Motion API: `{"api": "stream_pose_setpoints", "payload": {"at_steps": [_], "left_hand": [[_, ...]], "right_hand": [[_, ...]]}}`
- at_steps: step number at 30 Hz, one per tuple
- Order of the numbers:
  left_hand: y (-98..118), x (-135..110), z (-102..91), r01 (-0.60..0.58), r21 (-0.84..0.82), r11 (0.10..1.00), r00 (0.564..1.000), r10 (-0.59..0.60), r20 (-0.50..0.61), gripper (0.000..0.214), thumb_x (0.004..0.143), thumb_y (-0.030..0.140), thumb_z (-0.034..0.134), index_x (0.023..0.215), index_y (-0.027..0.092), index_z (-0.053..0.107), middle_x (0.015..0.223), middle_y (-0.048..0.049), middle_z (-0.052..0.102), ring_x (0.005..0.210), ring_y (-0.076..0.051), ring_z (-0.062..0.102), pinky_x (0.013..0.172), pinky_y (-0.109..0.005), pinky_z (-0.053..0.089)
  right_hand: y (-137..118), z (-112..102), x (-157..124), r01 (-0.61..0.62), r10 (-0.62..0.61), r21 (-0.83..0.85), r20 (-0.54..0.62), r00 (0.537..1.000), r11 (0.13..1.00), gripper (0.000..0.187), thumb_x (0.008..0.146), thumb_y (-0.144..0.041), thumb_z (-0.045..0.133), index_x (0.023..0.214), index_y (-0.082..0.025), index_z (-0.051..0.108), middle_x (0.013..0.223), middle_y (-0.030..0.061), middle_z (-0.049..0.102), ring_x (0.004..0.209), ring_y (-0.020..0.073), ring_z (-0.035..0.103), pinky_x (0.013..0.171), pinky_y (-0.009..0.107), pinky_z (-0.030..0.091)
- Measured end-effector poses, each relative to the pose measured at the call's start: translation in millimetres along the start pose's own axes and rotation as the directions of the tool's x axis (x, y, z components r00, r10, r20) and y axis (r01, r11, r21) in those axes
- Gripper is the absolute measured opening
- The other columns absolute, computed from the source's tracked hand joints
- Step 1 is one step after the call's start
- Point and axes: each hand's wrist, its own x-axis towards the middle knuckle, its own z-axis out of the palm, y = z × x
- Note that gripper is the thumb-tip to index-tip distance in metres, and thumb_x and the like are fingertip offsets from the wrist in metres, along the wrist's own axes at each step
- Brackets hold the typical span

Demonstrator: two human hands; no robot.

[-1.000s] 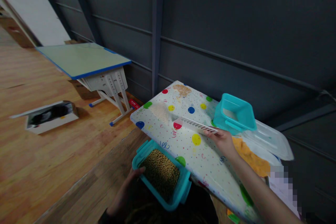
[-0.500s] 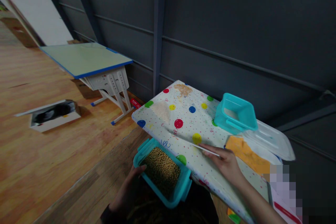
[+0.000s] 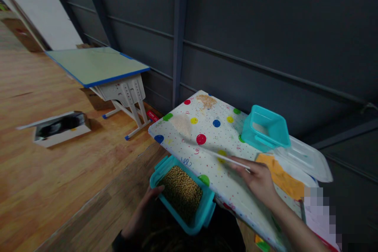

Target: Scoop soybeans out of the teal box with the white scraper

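My left hand (image 3: 149, 197) grips the rim of a teal container (image 3: 203, 214) full of tan beans, held below the near edge of a table with a white dotted cloth (image 3: 206, 141). My right hand (image 3: 258, 179) rests over the cloth and pinches a thin white flat strip (image 3: 228, 159), seen edge-on and lying low on the cloth. Two small piles of grain lie on the cloth, a pale pile (image 3: 180, 124) and a brownish pile (image 3: 206, 101). A second teal container (image 3: 265, 130) stands at the back right.
A clear lid (image 3: 304, 157) and an orange cloth (image 3: 282, 177) lie at the table's right. A blue-edged desk (image 3: 97, 67) stands at the left, and an open white box (image 3: 57, 129) lies on the wooden floor. A dark wall runs behind.
My right hand drew the white strip back toward the near edge and turned it from flat-on to edge-on. The left hand and the bean container stayed in place.
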Motion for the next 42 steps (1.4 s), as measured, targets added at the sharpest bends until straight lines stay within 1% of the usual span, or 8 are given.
{"api": "stream_pose_setpoints", "payload": {"at_steps": [4, 7, 11, 19, 26, 32, 38, 42], "left_hand": [[1, -1, 2.6, -0.019, 0.004, 1.000, 0.999, 0.019, -0.040, 0.073, 0.084, 0.046, 0.100, 0.149, 0.027, 0.075, 0.127, -0.0100, 0.092, 0.138, -0.047, 0.079, 0.114, -0.055, 0.066], [0, -1, 3.9, -0.018, -0.007, 1.000, 0.997, 0.017, -0.074, 0.087, 0.080, 0.045, 0.103, 0.157, 0.024, 0.069, 0.121, -0.0116, 0.093, 0.140, -0.044, 0.078, 0.112, -0.051, 0.067], [-1, 1, 2.2, 0.032, -0.014, 0.999, 0.997, -0.033, -0.074, 0.098, 0.082, 0.045, 0.101, 0.169, 0.025, 0.060, 0.120, -0.0106, 0.093, 0.134, -0.043, 0.082, 0.107, -0.051, 0.070], [1, 5, -3.0, 0.047, 0.028, 0.999, 0.998, -0.045, -0.044, 0.099, 0.085, 0.046, 0.100, 0.172, 0.028, 0.057, 0.137, -0.0149, 0.089, 0.129, -0.046, 0.084, 0.111, -0.059, 0.068], [-3, 8, -7.7, 0.063, -0.002, 0.998, 0.998, -0.063, -0.024, 0.110, 0.086, 0.048, 0.099, 0.180, 0.031, 0.046, 0.136, -0.0129, 0.090, 0.129, -0.043, 0.084, 0.108, -0.054, 0.069], [-2, 9, -7.5, 0.040, 0.003, 0.999, 0.999, -0.040, -0.021, 0.097, 0.087, 0.045, 0.098, 0.172, 0.027, 0.056, 0.134, -0.0143, 0.090, 0.132, -0.045, 0.082, 0.114, -0.056, 0.066], [-4, 11, -9.7, 0.059, -0.012, 0.998, 0.998, -0.059, -0.005, 0.099, 0.088, 0.046, 0.097, 0.174, 0.026, 0.053, 0.133, -0.0157, 0.089, 0.130, -0.046, 0.083, 0.111, -0.056, 0.067], [-4, 10, -9.6, 0.079, -0.011, 0.997, 0.997, -0.079, -0.010, 0.102, 0.090, 0.045, 0.096, 0.178, 0.027, 0.048, 0.129, -0.0134, 0.091, 0.128, -0.044, 0.084, 0.111, -0.056, 0.066]], "right_hand": [[28, 23, 67, -0.096, 0.087, -0.027, -0.225, 0.970, 0.995, 0.056, 0.088, -0.075, 0.079, 0.094, -0.022, 0.096, 0.077, 0.0071, 0.086, 0.069, 0.0314, 0.078, 0.060, 0.039, 0.063], [43, 38, 107, -0.106, 0.098, -0.023, -0.224, 0.970, 0.994, 0.064, 0.085, -0.079, 0.074, 0.092, -0.018, 0.092, 0.070, 0.0065, 0.078, 0.066, 0.0277, 0.068, 0.060, 0.037, 0.055], [52, 44, 125, -0.110, 0.106, -0.018, -0.169, 0.980, 0.994, 0.058, 0.084, -0.077, 0.073, 0.083, -0.020, 0.087, 0.068, 0.0050, 0.072, 0.066, 0.0256, 0.064, 0.061, 0.036, 0.051], [49, 34, 114, -0.085, 0.089, 0.028, -0.162, 0.983, 0.996, 0.049, 0.081, -0.068, 0.079, 0.085, -0.021, 0.092, 0.071, 0.0033, 0.079, 0.067, 0.0244, 0.066, 0.062, 0.034, 0.052], [44, 26, 99, -0.066, 0.070, 0.033, -0.142, 0.987, 0.997, 0.052, 0.083, -0.072, 0.083, 0.090, -0.022, 0.094, 0.081, 0.0059, 0.086, 0.070, 0.0265, 0.073, 0.061, 0.035, 0.057], [45, 16, 58, -0.083, 0.079, -0.013, -0.197, 0.977, 0.996, 0.051, 0.087, -0.072, 0.084, 0.096, -0.024, 0.096, 0.078, 0.0051, 0.087, 0.063, 0.0262, 0.074, 0.057, 0.036, 0.061], [38, 11, 11, -0.068, 0.063, -0.018, -0.181, 0.981, 0.998, 0.038, 0.091, -0.065, 0.084, 0.094, -0.030, 0.097, 0.097, 0.0069, 0.092, 0.081, 0.0356, 0.088, 0.077, 0.049, 0.076], [21, 12, -27, -0.029, 0.018, -0.076, -0.136, 0.991, 0.997, 0.025, 0.098, -0.056, 0.080, 0.099, -0.038, 0.097, 0.099, 0.0046, 0.091, 0.080, 0.0358, 0.090, 0.077, 0.049, 0.078]]}}
